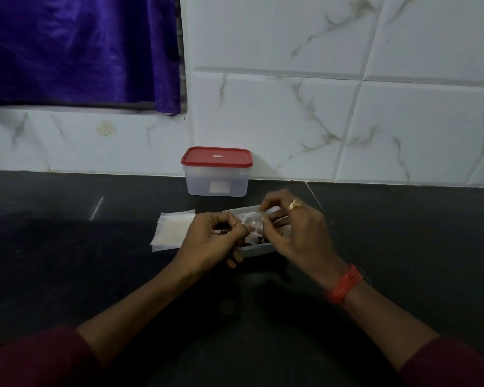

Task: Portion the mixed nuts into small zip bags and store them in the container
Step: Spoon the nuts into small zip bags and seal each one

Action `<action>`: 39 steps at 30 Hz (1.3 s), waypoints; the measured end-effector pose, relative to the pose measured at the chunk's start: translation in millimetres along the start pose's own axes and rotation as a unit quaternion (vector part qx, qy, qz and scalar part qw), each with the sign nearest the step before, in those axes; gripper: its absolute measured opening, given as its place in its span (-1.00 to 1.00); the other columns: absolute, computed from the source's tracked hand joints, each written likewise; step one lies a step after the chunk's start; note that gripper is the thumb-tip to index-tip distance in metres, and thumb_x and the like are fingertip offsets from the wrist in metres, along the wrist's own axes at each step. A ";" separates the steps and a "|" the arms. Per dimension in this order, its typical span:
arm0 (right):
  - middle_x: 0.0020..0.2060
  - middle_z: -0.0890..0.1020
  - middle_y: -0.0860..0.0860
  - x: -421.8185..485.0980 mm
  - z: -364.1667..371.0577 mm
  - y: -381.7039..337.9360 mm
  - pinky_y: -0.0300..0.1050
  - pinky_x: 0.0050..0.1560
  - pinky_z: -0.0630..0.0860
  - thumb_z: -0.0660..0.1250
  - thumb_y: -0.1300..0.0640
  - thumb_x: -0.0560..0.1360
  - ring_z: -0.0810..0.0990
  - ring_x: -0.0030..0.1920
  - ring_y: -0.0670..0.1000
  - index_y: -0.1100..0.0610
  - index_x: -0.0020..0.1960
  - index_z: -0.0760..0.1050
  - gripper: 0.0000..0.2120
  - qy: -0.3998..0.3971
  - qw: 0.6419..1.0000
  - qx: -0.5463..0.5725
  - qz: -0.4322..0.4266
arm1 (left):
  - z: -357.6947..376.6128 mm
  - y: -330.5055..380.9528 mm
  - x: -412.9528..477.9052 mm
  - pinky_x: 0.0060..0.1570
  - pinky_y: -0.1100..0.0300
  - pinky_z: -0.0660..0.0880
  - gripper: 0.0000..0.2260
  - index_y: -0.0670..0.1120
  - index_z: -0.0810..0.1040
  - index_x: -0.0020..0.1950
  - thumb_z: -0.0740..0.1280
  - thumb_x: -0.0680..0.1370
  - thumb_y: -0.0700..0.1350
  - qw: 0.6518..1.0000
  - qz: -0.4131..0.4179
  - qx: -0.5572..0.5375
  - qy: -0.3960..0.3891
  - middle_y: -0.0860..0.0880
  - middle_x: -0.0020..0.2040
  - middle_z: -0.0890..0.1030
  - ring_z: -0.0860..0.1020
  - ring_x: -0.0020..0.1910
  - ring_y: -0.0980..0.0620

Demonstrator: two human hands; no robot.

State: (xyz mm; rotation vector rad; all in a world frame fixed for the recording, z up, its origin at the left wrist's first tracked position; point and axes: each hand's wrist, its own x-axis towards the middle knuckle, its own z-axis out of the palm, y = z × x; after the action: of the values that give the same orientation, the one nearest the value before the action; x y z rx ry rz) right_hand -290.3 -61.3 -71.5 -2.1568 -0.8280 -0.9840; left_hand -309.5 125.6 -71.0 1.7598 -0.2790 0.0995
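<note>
A purple curtain [76,51] is seen at the upper left of the frame, above a black countertop [67,247]. Left of centre, a stack of empty small zip bags [171,230] is laid flat on the countertop. Just right of it, the left hand [217,238] is held with its fingers curled, and the left edge of a clear zip bag [250,220] is pinched by it. Above, at centre frame, a translucent container [217,182] is set against the wall and closed by a red lid [217,157]. A small white mark is printed on the lid and a pale label is stuck on the front; neither can be read. Under the hands, a shallow white tray [256,250] of mixed nuts [260,241] is placed. The bag's right edge is gripped by the fingertips of the right hand [299,233], on which a gold ring [294,204] is worn, with an orange thread band [344,284] at the wrist. White marble-pattern tiles [347,107] fill the right.
</note>
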 end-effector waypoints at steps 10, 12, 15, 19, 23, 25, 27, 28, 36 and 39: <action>0.00 0.68 0.01 3.0 4.1 3.0 -0.28 0.02 0.59 0.41 0.35 0.48 0.65 0.03 -0.15 0.21 0.00 0.68 -0.85 0.052 0.992 0.113 0.003 | -25.1 -14.0 9.2 0.03 0.30 0.54 -0.71 -0.06 0.53 0.22 0.36 0.55 0.03 0.959 0.209 0.098 0.166 0.02 0.14 0.59 0.57 0.09 0.10; 0.00 0.67 -0.04 2.5 4.4 4.8 -0.30 -0.03 0.57 0.37 0.27 0.51 0.64 0.02 -0.16 0.18 0.02 0.67 -0.86 0.051 0.988 0.141 0.045 | -28.3 -16.7 13.2 0.05 0.06 0.63 -0.79 -0.10 0.61 0.14 0.39 0.58 -0.03 0.981 0.150 0.039 0.118 -0.03 0.05 0.68 0.65 0.04 0.03; -0.03 0.65 -0.04 1.5 2.4 8.7 -0.23 -0.01 0.60 0.42 0.20 0.47 0.65 -0.02 -0.09 0.19 0.05 0.66 -0.83 0.023 0.983 0.162 0.078 | -27.9 -13.9 14.6 -0.17 0.08 0.66 -0.89 -0.18 0.67 -0.04 0.40 0.54 -0.15 0.981 0.154 -0.023 0.116 -0.06 -0.14 0.73 0.70 -0.15 0.00; -0.03 0.65 -0.02 1.9 0.5 9.6 -0.28 0.01 0.58 0.51 0.30 0.42 0.64 -0.04 -0.10 0.15 0.05 0.67 -0.78 -0.014 0.985 0.146 0.093 | -30.1 -16.3 16.0 -0.43 0.14 0.61 -0.88 -0.19 0.66 -0.08 0.42 0.51 -0.14 0.981 0.145 -0.037 0.122 -0.11 -0.25 0.71 0.65 -0.37 -0.06; 0.01 0.59 -0.03 1.6 1.3 5.2 -0.44 0.04 0.47 0.50 0.29 0.45 0.57 0.05 -0.18 0.11 0.01 0.69 -0.84 -0.052 0.989 0.107 0.083 | -32.4 -20.0 17.7 -0.46 0.18 0.58 -0.87 -0.17 0.66 -0.12 0.43 0.49 -0.11 0.986 0.130 -0.022 0.104 -0.07 -0.31 0.69 0.62 -0.43 0.02; -0.02 0.61 -0.05 -0.3 1.7 3.5 -0.45 -0.03 0.48 0.55 0.28 0.40 0.60 -0.02 -0.16 0.11 -0.02 0.68 -0.80 -0.038 0.988 0.103 0.104 | -33.5 -20.4 17.6 -0.44 0.15 0.60 -0.85 -0.19 0.66 -0.11 0.41 0.49 -0.10 0.987 0.132 -0.023 0.094 -0.04 -0.30 0.69 0.62 -0.42 0.05; -0.05 0.62 -0.10 -0.6 -0.1 0.6 -0.44 -0.08 0.51 0.57 0.28 0.36 0.62 -0.10 -0.15 0.05 -0.08 0.66 -0.79 -0.025 0.982 0.125 0.141 | -35.1 -21.4 17.9 -0.43 0.12 0.60 -0.84 -0.20 0.66 -0.10 0.40 0.51 -0.10 0.987 0.136 -0.019 0.088 -0.03 -0.29 0.69 0.62 -0.40 0.06; -0.04 0.62 -0.12 -0.1 -0.7 -0.5 -0.45 -0.08 0.51 0.56 0.28 0.37 0.62 -0.09 -0.17 0.04 -0.09 0.66 -0.80 -0.026 0.978 0.139 0.150 | -35.3 -22.0 18.2 -0.42 0.09 0.60 -0.83 -0.21 0.66 -0.10 0.38 0.52 -0.10 0.987 0.135 -0.018 0.086 -0.01 -0.30 0.69 0.62 -0.39 0.07; -0.04 0.67 -0.03 -1.9 5.7 4.3 -0.20 -0.03 0.60 0.43 0.39 0.44 0.64 0.00 -0.11 0.27 -0.05 0.66 -0.88 -0.051 0.985 0.127 0.110 | -36.5 -24.9 17.5 -0.43 0.30 0.52 -0.85 -0.22 0.65 -0.16 0.37 0.55 -0.18 0.991 0.116 -0.018 0.063 -0.03 -0.32 0.69 0.63 -0.40 0.13; -0.04 0.66 -0.09 -1.6 3.5 3.8 -0.31 -0.04 0.58 0.38 0.43 0.46 0.63 0.02 -0.14 0.15 -0.09 0.71 -0.77 -0.038 0.974 0.163 0.152 | -39.1 -23.7 18.5 -0.39 0.26 0.56 -0.86 -0.16 0.68 -0.16 0.39 0.52 -0.12 0.989 0.121 -0.016 0.080 -0.04 -0.29 0.70 0.65 -0.35 0.09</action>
State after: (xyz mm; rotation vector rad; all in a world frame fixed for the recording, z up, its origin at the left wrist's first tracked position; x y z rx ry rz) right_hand -286.8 -61.4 -75.7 -1.9686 -0.6186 -0.5703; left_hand -282.5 165.6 -81.4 1.6701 -0.3738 0.4084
